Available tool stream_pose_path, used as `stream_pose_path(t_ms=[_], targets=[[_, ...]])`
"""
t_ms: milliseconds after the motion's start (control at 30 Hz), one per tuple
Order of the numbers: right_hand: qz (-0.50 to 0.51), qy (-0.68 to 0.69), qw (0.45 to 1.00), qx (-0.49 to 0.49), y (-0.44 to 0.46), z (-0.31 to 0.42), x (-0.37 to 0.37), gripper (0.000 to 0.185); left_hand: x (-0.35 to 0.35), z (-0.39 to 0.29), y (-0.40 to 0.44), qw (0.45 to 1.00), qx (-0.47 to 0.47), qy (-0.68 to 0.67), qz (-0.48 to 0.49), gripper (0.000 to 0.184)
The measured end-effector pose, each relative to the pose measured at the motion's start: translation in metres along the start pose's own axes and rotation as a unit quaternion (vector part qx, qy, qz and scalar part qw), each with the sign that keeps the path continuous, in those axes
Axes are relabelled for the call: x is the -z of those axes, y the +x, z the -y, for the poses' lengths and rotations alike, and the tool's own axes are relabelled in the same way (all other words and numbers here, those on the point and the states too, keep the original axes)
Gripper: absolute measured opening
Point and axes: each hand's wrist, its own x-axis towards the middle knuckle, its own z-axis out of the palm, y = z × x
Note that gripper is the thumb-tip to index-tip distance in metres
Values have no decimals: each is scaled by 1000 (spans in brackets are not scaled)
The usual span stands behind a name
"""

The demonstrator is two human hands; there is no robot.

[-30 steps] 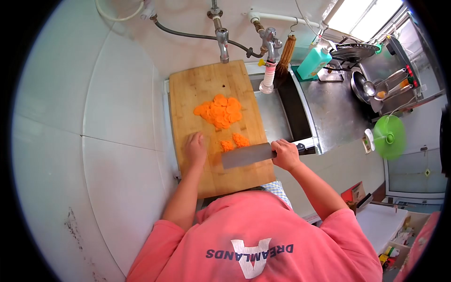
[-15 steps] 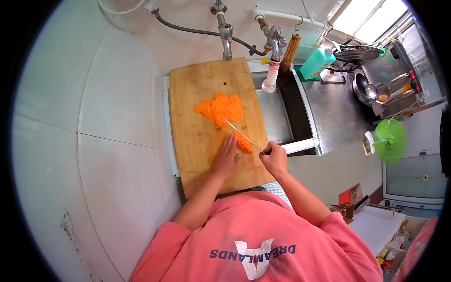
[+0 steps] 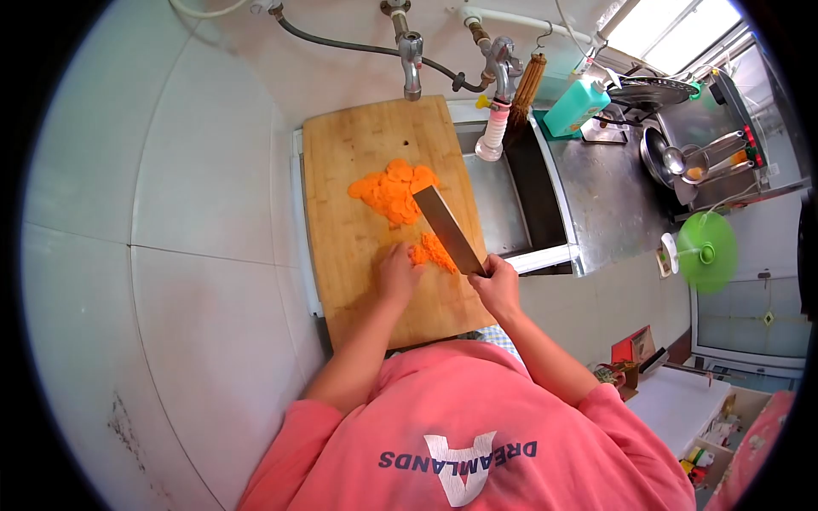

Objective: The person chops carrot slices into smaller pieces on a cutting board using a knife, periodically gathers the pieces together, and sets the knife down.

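Note:
My right hand (image 3: 497,284) is wrapped round the handle of a cleaver (image 3: 450,230), its broad blade turned flat side up and raised over the board. Below the blade lies a small heap of finely chopped carrot (image 3: 436,252) on the wooden cutting board (image 3: 366,294). My left hand (image 3: 399,271) is at the left edge of that heap, its fingers curled in on some of the carrot bits. A larger pile of thin carrot slices (image 3: 392,194) rests farther up the board, close to the cleaver's tip.
The board lies across a sink (image 3: 498,209), under two taps (image 3: 411,64). On the steel counter (image 3: 596,196) to the right are a teal bottle (image 3: 577,108) and a pan (image 3: 654,157) with ladles. A green fan (image 3: 707,253) stands beyond. A tiled wall (image 3: 204,187) borders the left.
The cleaver has turned from edge-on to showing its flat side and lifted off the chopped carrot. My left hand's straight fingers have curled at the heap's edge.

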Motion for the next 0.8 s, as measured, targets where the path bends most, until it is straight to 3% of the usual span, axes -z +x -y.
stream_pose_path(t_ms=[67,200,267,467,567,800], targets=[[-14,23,1000,10,3,-6,-6,22,-6,-10,5,994,-1,-111,-2,43],[-15,39,999,7,4,-6,-7,22,5,-24,1,996,-13,-86,14,36],[-9,41,999,-4,2,-1,-5,20,-2,8,-1,987,-33,-93,-128,30],[-4,44,999,4,-5,-4,-19,22,58,72,-4,970,39,-10,-238,18],[9,56,998,-4,-10,6,-17,24,64,81,-7,953,130,-77,-264,16],[22,52,998,-16,-10,0,-20,24,67,78,-2,972,101,-10,-211,13]])
